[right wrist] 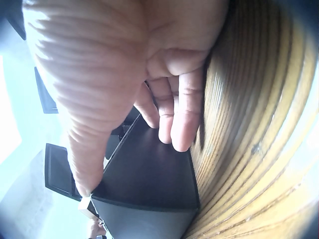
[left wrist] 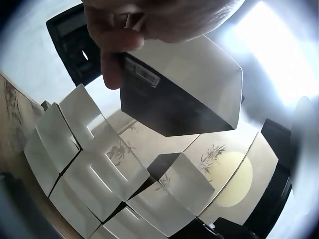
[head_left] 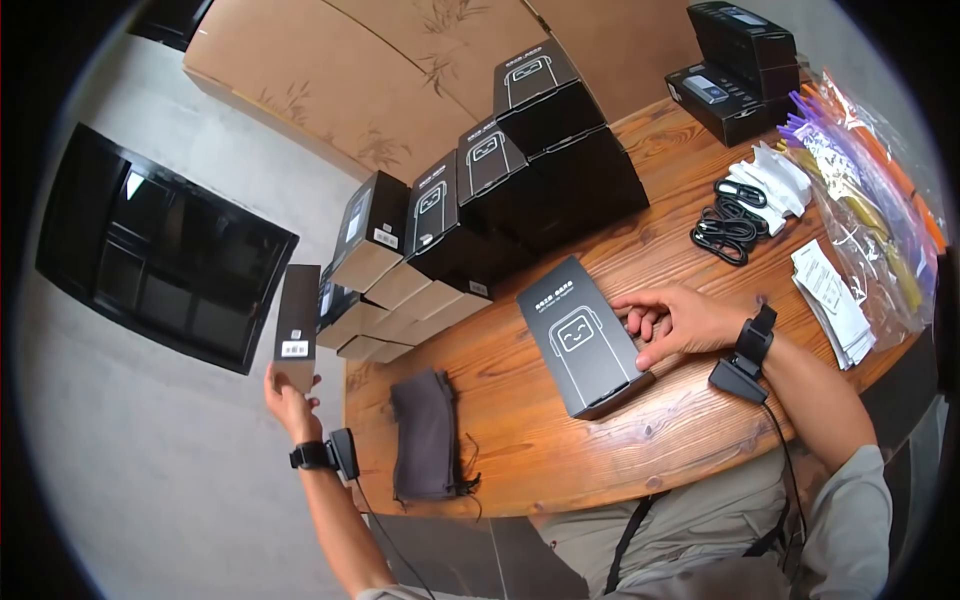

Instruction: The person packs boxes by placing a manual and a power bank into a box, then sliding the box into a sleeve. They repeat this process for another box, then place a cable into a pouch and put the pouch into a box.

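My left hand (head_left: 291,408) holds up a black box (head_left: 297,312) by its lower end, off to the left of the table. In the left wrist view this box (left wrist: 174,112) shows a pale face, a dark side and a small label, with fingers curled at one corner. Flat on the table lies another black box (head_left: 582,340) with white print and a line-drawn smiling face. My right hand (head_left: 690,322) grips its right side, thumb and index finger at the top edge. In the right wrist view the other fingertips (right wrist: 180,139) touch the box's dark side (right wrist: 149,169).
Stacked black boxes (head_left: 520,170) line the table's far left. A dark drawstring pouch (head_left: 424,435) lies near the front edge. To the right are black cables (head_left: 728,232), folded papers (head_left: 832,303) and plastic bags (head_left: 870,210). Two more boxes (head_left: 735,75) stand at the back.
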Action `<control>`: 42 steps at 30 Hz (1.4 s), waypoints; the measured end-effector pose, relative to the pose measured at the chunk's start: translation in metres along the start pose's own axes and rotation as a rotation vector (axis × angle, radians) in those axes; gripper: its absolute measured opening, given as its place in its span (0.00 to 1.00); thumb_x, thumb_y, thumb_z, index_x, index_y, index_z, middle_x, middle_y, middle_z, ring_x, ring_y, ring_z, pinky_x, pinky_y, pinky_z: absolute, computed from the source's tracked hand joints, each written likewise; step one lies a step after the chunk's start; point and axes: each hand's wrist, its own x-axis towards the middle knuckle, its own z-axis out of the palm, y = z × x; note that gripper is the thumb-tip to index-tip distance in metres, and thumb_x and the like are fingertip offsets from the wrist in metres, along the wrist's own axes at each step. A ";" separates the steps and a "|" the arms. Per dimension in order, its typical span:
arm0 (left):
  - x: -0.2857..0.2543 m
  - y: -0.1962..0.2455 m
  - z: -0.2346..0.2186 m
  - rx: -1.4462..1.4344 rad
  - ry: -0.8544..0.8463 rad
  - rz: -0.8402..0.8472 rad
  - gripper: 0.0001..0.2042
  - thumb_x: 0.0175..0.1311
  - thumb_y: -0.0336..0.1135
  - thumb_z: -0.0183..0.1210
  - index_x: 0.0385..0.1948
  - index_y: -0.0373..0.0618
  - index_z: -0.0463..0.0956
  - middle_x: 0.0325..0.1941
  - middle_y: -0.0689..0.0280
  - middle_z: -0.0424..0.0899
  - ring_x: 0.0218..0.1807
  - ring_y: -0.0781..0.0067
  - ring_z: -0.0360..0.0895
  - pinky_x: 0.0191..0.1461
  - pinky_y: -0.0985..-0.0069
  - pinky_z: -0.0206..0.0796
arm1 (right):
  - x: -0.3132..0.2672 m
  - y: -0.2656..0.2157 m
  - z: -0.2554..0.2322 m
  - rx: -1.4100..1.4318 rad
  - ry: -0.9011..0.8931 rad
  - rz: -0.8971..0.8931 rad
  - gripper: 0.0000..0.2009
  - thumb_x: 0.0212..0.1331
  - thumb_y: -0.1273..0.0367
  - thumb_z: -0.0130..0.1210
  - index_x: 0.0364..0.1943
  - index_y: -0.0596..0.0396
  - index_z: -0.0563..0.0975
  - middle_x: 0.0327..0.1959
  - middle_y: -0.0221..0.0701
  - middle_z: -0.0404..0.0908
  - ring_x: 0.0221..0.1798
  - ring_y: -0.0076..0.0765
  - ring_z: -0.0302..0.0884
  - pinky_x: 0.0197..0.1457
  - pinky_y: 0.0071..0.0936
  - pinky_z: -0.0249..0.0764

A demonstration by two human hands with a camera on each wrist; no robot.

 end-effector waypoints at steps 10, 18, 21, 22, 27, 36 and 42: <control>0.081 -0.051 0.044 0.028 -0.092 0.052 0.18 0.63 0.26 0.46 0.56 0.35 0.65 0.52 0.53 0.76 0.47 0.61 0.80 0.37 0.71 0.80 | 0.002 0.003 -0.001 0.020 0.000 0.001 0.43 0.41 0.63 0.76 0.63 0.66 0.68 0.39 0.27 0.75 0.37 0.18 0.70 0.44 0.14 0.72; 0.123 -0.084 0.059 0.465 -0.121 0.212 0.14 0.60 0.26 0.44 0.47 0.33 0.70 0.46 0.48 0.79 0.47 0.52 0.79 0.55 0.64 0.69 | 0.002 -0.001 -0.001 0.038 -0.006 0.055 0.44 0.39 0.69 0.77 0.65 0.59 0.67 0.40 0.24 0.73 0.36 0.13 0.68 0.38 0.08 0.71; 0.113 -0.071 0.075 0.470 -0.116 0.260 0.18 0.60 0.27 0.45 0.52 0.33 0.69 0.50 0.46 0.78 0.53 0.50 0.77 0.60 0.63 0.64 | 0.002 -0.001 -0.001 0.028 -0.003 0.050 0.44 0.39 0.69 0.77 0.65 0.59 0.67 0.41 0.25 0.73 0.35 0.13 0.68 0.38 0.08 0.70; 0.119 -0.075 0.077 0.462 -0.121 0.266 0.19 0.61 0.28 0.45 0.54 0.33 0.68 0.53 0.46 0.77 0.56 0.50 0.75 0.62 0.63 0.63 | 0.002 -0.001 -0.001 0.024 -0.003 0.046 0.44 0.39 0.69 0.77 0.65 0.59 0.67 0.41 0.25 0.73 0.35 0.13 0.68 0.38 0.08 0.70; 0.099 -0.084 0.096 0.370 0.206 0.430 0.21 0.65 0.31 0.49 0.59 0.31 0.64 0.59 0.54 0.71 0.59 0.61 0.70 0.65 0.67 0.60 | 0.000 -0.001 -0.003 -0.002 -0.027 0.034 0.45 0.41 0.60 0.76 0.64 0.67 0.66 0.39 0.27 0.74 0.39 0.19 0.71 0.44 0.15 0.72; -0.108 0.012 0.104 -0.367 -0.375 0.225 0.15 0.65 0.22 0.51 0.53 0.38 0.72 0.52 0.62 0.78 0.53 0.69 0.76 0.58 0.74 0.69 | -0.001 0.000 -0.004 -0.068 -0.061 -0.034 0.52 0.36 0.60 0.78 0.69 0.61 0.60 0.48 0.30 0.70 0.42 0.24 0.71 0.44 0.17 0.73; -0.165 0.005 0.157 -0.237 -0.947 0.161 0.32 0.57 0.25 0.62 0.66 0.49 0.64 0.75 0.64 0.57 0.73 0.66 0.57 0.66 0.70 0.63 | 0.000 0.000 0.000 -0.037 -0.010 -0.059 0.39 0.48 0.66 0.70 0.66 0.59 0.65 0.46 0.29 0.73 0.39 0.18 0.72 0.43 0.16 0.73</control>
